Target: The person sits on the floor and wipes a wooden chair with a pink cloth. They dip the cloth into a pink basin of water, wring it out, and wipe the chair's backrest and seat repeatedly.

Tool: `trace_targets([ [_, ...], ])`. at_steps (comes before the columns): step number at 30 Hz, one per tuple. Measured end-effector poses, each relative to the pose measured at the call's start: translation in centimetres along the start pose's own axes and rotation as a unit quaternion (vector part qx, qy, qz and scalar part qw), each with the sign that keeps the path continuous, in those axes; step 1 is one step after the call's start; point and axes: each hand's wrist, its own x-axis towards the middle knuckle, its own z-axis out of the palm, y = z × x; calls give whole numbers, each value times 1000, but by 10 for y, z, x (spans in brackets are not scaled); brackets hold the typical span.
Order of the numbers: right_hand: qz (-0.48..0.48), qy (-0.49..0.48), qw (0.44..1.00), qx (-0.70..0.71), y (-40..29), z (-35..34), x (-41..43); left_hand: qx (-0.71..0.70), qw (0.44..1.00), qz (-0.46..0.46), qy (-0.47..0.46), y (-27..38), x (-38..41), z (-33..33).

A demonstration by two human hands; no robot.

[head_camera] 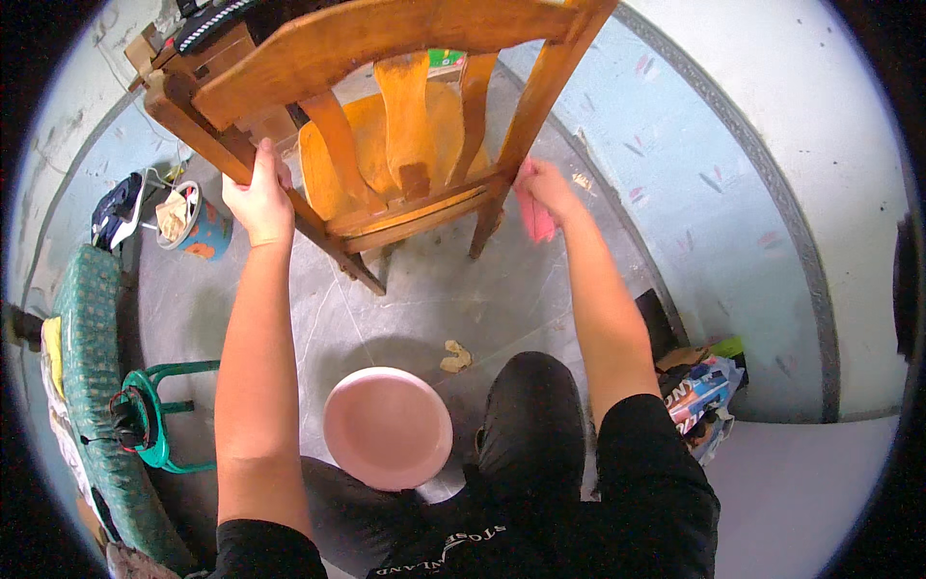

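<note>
Before me stands a wooden chair (407,108), its slatted back towards me and its seat on the far side. My left hand (262,195) grips the left back post of the chair, thumb up. At the lower part of the right post, my right hand (544,189) holds a pink cloth (536,219) against the wood. Part of the cloth hangs below the fingers. A pink plastic basin (388,428) sits on the floor between my knees; whether it holds water I cannot tell.
A green plastic stool (157,420) with a dark object on it stands left, beside a bed with a green patterned cover (90,318). Further up is a filled waste bin (194,224). Plastic bags (705,398) lie by the right wall. A crumpled tan scrap (456,357) lies on the floor.
</note>
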Motion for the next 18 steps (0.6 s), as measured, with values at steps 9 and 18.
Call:
trace_targets([
  [9, -219, 134, 966, 26, -287, -114, -34, 7, 999, -33, 19, 2, -4, 12],
  [18, -114, 63, 989, 64, -139, -15, -24, -25, 1000, -10, 10, -4, 0, -3],
])
